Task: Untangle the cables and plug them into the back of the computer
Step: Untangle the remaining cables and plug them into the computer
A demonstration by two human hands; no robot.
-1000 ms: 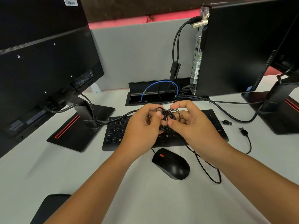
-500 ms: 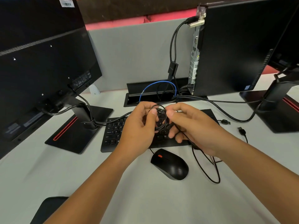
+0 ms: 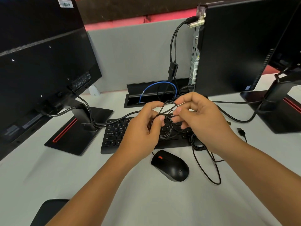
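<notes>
**Coiled cable held over the keyboard**

Both hands are hovering above the keyboard [image 3: 130, 136], between the monitor stands. The left hand [image 3: 140, 132] is gripping the black cable coil [image 3: 164, 128]; the right hand [image 3: 203, 121] is pinching one loop. The computer [image 3: 231, 46] is standing just behind, and bare desk [image 3: 81, 176] is lying open nearer the person.

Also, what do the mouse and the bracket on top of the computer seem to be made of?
Mouse: probably matte black plastic, soft dull sheen, with a red-orange wheel. Bracket on the computer: looks like bare metal, pale and shiny with bright glints.
</notes>
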